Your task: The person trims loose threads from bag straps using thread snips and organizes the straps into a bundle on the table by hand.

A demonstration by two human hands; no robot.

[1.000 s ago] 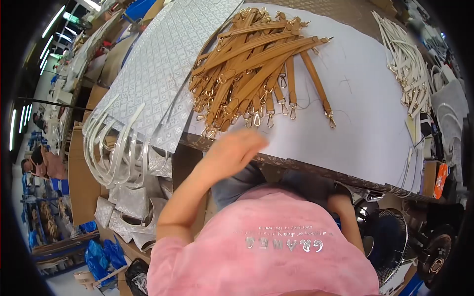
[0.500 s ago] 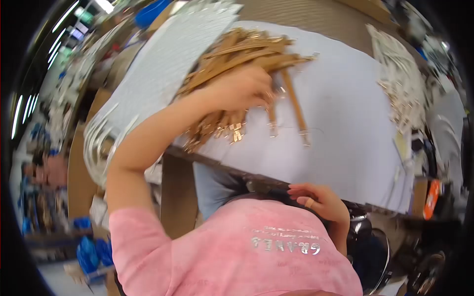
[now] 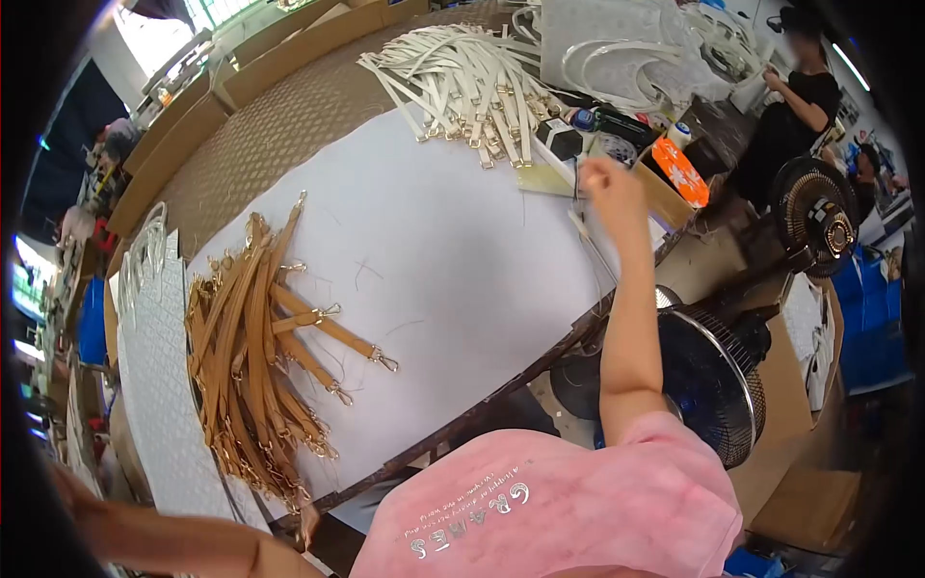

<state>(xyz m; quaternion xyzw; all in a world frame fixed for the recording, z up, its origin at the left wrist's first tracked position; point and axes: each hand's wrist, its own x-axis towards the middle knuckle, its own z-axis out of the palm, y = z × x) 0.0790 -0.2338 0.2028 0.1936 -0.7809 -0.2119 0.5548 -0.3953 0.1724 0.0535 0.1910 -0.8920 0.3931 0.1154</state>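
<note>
Tan straps (image 3: 252, 339) lie heaped at the left part of the white sheet (image 3: 453, 250), clasp ends fanned toward the table's near edge, so each hook is easy to pick off the pile. Two or three lie splayed out from the heap onto bare sheet. Left arm runs along the bottom left of the view; left hand (image 3: 306, 525) sits just below the heap's near end, too blurred to tell its grip. Right hand (image 3: 609, 188) is raised well right of the heap, at the sheet's far right edge, fingers curled; cannot tell if it pinches anything. Cream straps (image 3: 462, 77) lie piled beyond the sheet. A fan (image 3: 713, 385) stands right of the table
</note>
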